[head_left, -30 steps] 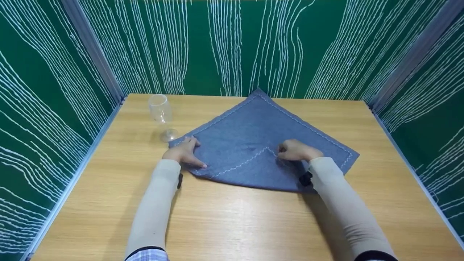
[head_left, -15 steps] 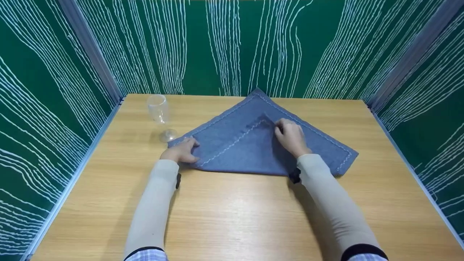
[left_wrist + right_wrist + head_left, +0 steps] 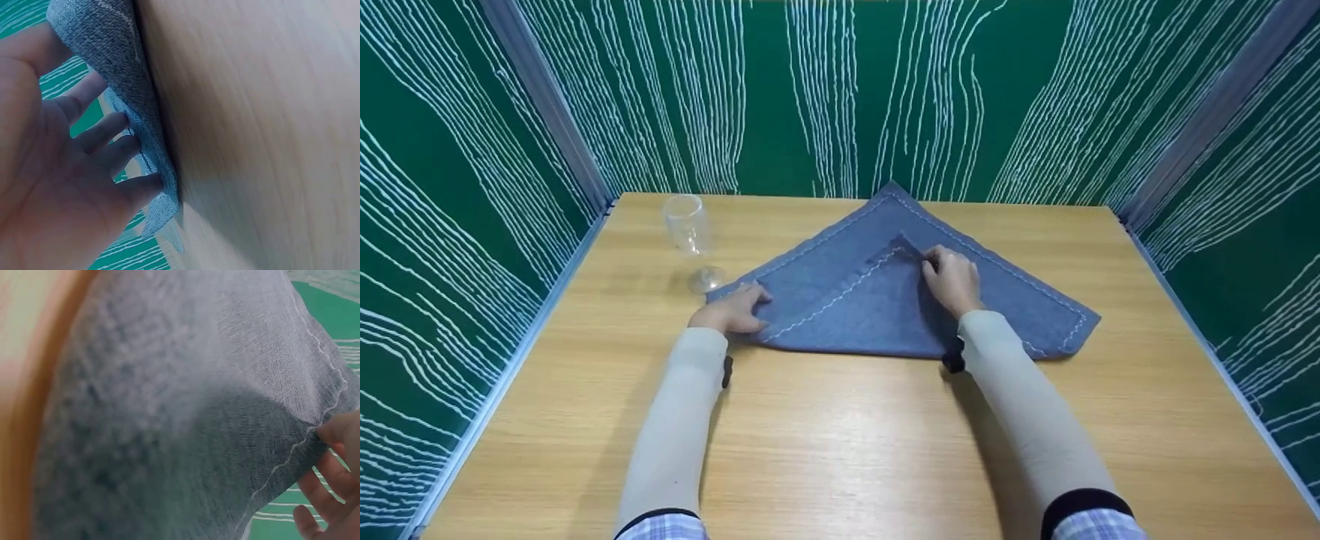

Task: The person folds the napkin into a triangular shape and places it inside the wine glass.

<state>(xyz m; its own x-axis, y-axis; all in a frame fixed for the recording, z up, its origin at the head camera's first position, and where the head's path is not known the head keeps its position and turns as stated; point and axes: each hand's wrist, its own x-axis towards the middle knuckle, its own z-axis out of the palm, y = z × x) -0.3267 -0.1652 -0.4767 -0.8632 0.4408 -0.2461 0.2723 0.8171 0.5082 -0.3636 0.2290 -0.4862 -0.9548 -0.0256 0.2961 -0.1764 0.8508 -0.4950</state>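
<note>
A blue-grey cloth [image 3: 840, 315] with a wavy white stitched border lies on the table, its near part folded up over the rest. My right hand [image 3: 952, 279] pinches the folded layer's edge between thumb and fingers, close to its corner. In the right wrist view the thumb of that hand [image 3: 343, 467] presses on the stitched edge, and the raised cloth [image 3: 247, 382] fills most of the picture. At the cloth's left corner, my left hand [image 3: 737, 309] rests with fingers spread. The left wrist view shows its fingertips [image 3: 147, 188] touching the cloth's edge.
A clear stemmed glass [image 3: 688, 232] stands upright just beyond the cloth's left corner, near my left hand. Green panels [image 3: 769, 97] with white wavy lines enclose the wooden table [image 3: 840, 442] at the back and both sides.
My right hand has carried the folded edge away from me and slightly left, so the flap reaches farther over the cloth. The near fold has straightened. My left hand has barely moved.
</note>
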